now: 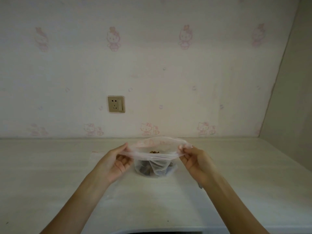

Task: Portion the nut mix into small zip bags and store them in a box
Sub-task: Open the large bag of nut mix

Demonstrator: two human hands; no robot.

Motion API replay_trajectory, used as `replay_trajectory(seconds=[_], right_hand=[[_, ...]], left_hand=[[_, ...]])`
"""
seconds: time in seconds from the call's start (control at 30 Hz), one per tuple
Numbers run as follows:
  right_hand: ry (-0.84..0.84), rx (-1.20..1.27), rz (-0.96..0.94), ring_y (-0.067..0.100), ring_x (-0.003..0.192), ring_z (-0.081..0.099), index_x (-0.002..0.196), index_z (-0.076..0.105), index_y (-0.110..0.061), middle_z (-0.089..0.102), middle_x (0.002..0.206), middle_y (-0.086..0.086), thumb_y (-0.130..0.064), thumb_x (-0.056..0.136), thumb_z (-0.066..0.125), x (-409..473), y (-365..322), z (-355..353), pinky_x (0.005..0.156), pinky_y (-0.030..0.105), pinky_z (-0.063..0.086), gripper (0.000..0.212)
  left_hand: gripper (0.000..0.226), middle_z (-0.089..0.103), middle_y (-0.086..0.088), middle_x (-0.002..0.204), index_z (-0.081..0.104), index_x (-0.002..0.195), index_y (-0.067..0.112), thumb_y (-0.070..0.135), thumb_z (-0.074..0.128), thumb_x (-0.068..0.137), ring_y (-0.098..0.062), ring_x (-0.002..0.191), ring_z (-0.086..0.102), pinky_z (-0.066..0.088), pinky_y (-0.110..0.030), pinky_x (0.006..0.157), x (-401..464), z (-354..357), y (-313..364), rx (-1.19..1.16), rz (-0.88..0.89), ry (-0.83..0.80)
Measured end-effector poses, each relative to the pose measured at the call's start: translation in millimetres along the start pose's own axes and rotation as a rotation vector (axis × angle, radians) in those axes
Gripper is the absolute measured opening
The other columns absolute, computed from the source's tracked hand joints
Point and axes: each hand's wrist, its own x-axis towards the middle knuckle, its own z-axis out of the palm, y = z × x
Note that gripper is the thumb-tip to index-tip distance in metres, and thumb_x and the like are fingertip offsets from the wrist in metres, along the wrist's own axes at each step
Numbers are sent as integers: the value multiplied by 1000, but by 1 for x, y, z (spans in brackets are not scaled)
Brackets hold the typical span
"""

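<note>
A clear zip bag (156, 149) with a pinkish rim stands on the pale table (50, 174), its mouth stretched wide. Brown nut mix (146, 169) lies in its bottom, and a little shows through the mouth. My left hand (116, 161) pinches the left end of the bag's rim. My right hand (192, 159) pinches the right end. Both hands hold the rim a little above the table, and the bag's lower part rests on the surface between them.
A wall with pink cartoon wallpaper rises right behind the table, with a gold wall socket (116, 104) on it. A plain side wall (290, 98) closes the right. A flat clear plastic sheet or bag (116, 188) lies under my left wrist. A dark edge (162, 232) shows at the bottom.
</note>
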Motion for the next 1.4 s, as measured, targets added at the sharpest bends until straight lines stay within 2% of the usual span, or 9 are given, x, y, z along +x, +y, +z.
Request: replay_trajectory(seconds=[0.13, 0.37, 0.63, 0.8, 0.97, 1.07, 1.17, 1.27, 1.4], right_hand=[[-3, -101, 48, 23, 68, 70, 80, 68, 3, 70, 75, 13, 7, 72, 59, -8, 0, -2, 63, 32, 61, 12], [18, -484, -17, 21, 73, 63, 90, 72, -1, 67, 82, 12, -10, 99, 65, -15, -4, -2, 69, 31, 54, 15], [83, -399, -21, 17, 58, 58, 99, 67, -8, 65, 72, 5, -29, 106, 55, -11, 12, 11, 53, 25, 48, 25], [183, -292, -31, 24, 86, 69, 117, 67, -1, 73, 98, 14, -28, 103, 60, -7, 28, 23, 82, 39, 58, 31], [195, -195, -24, 15, 57, 63, 96, 64, -8, 65, 67, 3, -23, 105, 56, -1, 27, 26, 53, 28, 57, 19], [195, -69, -26, 14, 47, 57, 85, 58, -11, 57, 55, 2, -21, 108, 50, 4, 23, 29, 53, 26, 55, 27], [203, 5, 29, 17, 51, 51, 89, 54, -9, 50, 63, 5, -23, 109, 48, 7, 27, 31, 62, 28, 53, 25], [196, 28, 76, 14, 45, 49, 101, 54, -5, 50, 62, 4, -23, 109, 49, 7, 31, 23, 43, 25, 48, 20], [78, -169, 110, 23, 76, 72, 121, 64, -1, 74, 95, 13, -29, 107, 50, 1, 26, 3, 61, 33, 59, 35]], left_hand=[[24, 73, -11, 78, 69, 96, 3, 9, 81, 76, -20, 65, 74, 63, -33, 57, -5, -5, 4, 207, -32, 32], [23, 69, 0, 88, 82, 103, 13, 33, 76, 93, -20, 78, 68, 57, -31, 63, -7, -16, 6, 690, 225, 185], [18, 78, -22, 103, 70, 111, 2, 16, 65, 100, -32, 85, 80, 64, -43, 57, -2, -7, 5, 61, -38, -3], [21, 77, -26, 101, 63, 118, -7, 3, 48, 107, -33, 81, 80, 64, -43, 56, 1, -1, 3, -222, -53, -60], [27, 63, -19, 101, 58, 116, -14, -9, 37, 100, -16, 89, 67, 65, -30, 68, 5, 2, -3, -279, -69, -122], [26, 50, -7, 72, 59, 107, -7, -10, 36, 95, -12, 47, 55, 54, -20, 45, 8, 2, -6, -200, -77, -119], [21, 50, -3, 57, 62, 103, -4, 1, 42, 104, -9, 38, 49, 45, -18, 38, 8, 4, -7, -123, -73, -112], [22, 65, -8, 65, 64, 102, -2, 12, 48, 107, -16, 48, 64, 54, -23, 45, 4, -1, -6, -82, -70, -104], [32, 78, -19, 103, 67, 117, 3, 31, 59, 104, -30, 84, 79, 64, -42, 70, -5, -22, -7, 44, -150, -6]])
